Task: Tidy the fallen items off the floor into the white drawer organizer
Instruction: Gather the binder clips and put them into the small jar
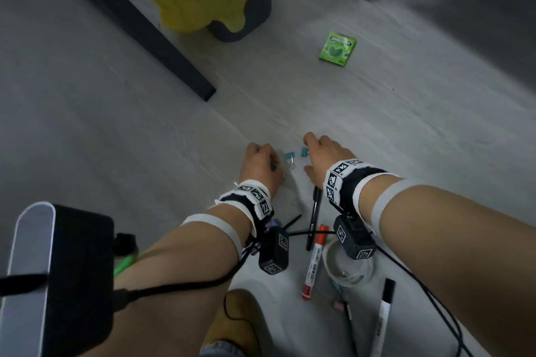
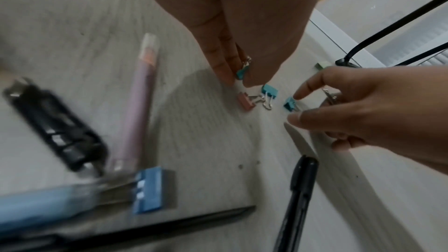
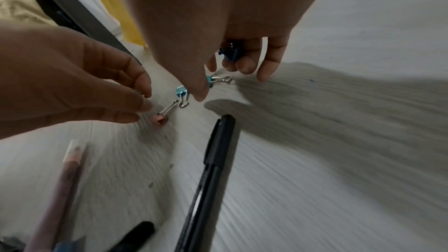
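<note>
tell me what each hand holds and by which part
Left hand pinches a teal clip by its body, at the fingertips. Right hand has a blue clip tucked under curled fingers; the part gripped is hidden.

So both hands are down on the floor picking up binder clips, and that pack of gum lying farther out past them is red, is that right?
Not quite: the gum pack is green, as the head view shows. The rest holds: the left hand and right hand are down at the floor among the binder clips.
</note>
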`<state>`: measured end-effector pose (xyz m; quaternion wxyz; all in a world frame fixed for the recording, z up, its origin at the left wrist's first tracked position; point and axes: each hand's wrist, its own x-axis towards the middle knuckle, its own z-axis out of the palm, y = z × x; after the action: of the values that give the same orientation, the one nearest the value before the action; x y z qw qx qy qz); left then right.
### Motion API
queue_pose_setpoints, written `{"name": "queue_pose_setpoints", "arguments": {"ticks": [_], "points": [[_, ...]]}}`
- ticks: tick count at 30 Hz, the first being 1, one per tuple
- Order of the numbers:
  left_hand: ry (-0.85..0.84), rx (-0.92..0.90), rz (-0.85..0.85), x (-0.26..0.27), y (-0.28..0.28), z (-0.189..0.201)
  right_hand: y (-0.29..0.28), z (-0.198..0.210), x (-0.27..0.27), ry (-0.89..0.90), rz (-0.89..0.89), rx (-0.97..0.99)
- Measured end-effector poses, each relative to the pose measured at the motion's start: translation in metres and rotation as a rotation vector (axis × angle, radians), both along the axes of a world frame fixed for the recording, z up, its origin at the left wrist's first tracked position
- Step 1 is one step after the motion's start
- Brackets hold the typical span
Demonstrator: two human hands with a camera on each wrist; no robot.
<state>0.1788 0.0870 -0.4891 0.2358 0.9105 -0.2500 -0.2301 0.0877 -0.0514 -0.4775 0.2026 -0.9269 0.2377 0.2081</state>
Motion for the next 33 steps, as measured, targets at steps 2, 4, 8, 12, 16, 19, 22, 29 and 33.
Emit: {"name": "queue_pose_setpoints", "arguments": {"ticks": [2,4,8,12,16,19,22,29,33], "points": [[0.034,-0.013,0.001,-0.002,0.006,0.001,0.005,-0.003,0.007,0.005,0.017,-0.015],[0.057,0.03,-0.035,-0.003,0.007,0.003,0.008,-0.006,0.012,0.002,0.044,-0.037],[0.046,0.112,-0.112,-0.005,-0.004,0.005,0.006,-0.01,0.016,0.033,0.076,-0.038],[-0.046,0.188,-0.191,-0.007,-0.016,0.002,0.0,-0.01,0.019,-0.08,-0.014,0.006],[-0.088,0.275,-0.246,-0.006,-0.021,0.005,0.001,-0.009,0.023,-0.12,-0.136,0.127],[-0.076,0.291,-0.257,0.001,-0.02,0.007,0.003,-0.009,0.027,-0.056,-0.113,0.174],[0.004,0.21,-0.096,0.005,-0.013,0.009,0.004,-0.008,0.026,-0.04,-0.093,0.184],[0.355,-0.099,0.309,0.016,0.03,0.004,0.005,-0.008,0.024,-0.147,-0.015,-0.025],[0.426,-0.073,0.338,0.014,0.06,0.015,0.023,-0.008,0.03,-0.081,0.004,-0.059]]}}
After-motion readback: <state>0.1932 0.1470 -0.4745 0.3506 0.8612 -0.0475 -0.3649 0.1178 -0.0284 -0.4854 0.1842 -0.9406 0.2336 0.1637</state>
